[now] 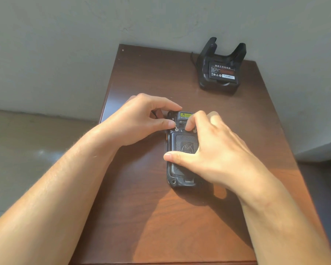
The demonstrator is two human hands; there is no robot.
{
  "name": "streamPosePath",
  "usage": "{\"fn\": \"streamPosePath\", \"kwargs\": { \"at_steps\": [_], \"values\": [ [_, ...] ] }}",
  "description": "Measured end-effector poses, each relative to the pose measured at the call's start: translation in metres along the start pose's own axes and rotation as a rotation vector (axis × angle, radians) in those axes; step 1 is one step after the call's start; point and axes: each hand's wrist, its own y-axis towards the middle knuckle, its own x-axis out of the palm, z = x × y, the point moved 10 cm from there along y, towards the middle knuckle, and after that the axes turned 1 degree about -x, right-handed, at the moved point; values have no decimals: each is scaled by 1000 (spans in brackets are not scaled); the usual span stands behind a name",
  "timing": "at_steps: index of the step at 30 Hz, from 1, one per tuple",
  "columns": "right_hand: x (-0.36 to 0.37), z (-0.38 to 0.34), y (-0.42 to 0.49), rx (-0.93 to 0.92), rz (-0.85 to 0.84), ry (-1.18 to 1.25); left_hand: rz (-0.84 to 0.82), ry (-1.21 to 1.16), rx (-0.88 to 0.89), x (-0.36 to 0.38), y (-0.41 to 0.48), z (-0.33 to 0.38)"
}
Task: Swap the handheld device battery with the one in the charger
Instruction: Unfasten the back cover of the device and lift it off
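A black handheld device (pixel 180 169) lies face down in the middle of the brown table (pixel 141 217), its back cover on. Two small metal latch screws stand up near its top; the left one (pixel 176 128) is pinched by my left hand (pixel 139 121). My right hand (pixel 210 150) rests over the device, fingertips on the right screw and thumb pressed on the cover's left side. At the far right stands a black charger cradle (pixel 219 81) holding a battery (pixel 223 72) with a printed label facing up.
The table stands against a grey wall (pixel 65 44). The floor (pixel 27 150) drops away past the table's left edge. A cable (pixel 192 58) runs from the charger's left side. A pale object (pixel 321 150) sits beyond the right edge.
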Motion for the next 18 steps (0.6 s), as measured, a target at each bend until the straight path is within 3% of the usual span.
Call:
{"fn": "streamPosePath", "kwargs": {
  "at_steps": [9,18],
  "values": [
    [-7,-7,6,-21,-24,40,10,27,5,-1,0,0],
    [-38,-1,-4,-114,128,237,18,17,18,-1,1,0]
  ]
}}
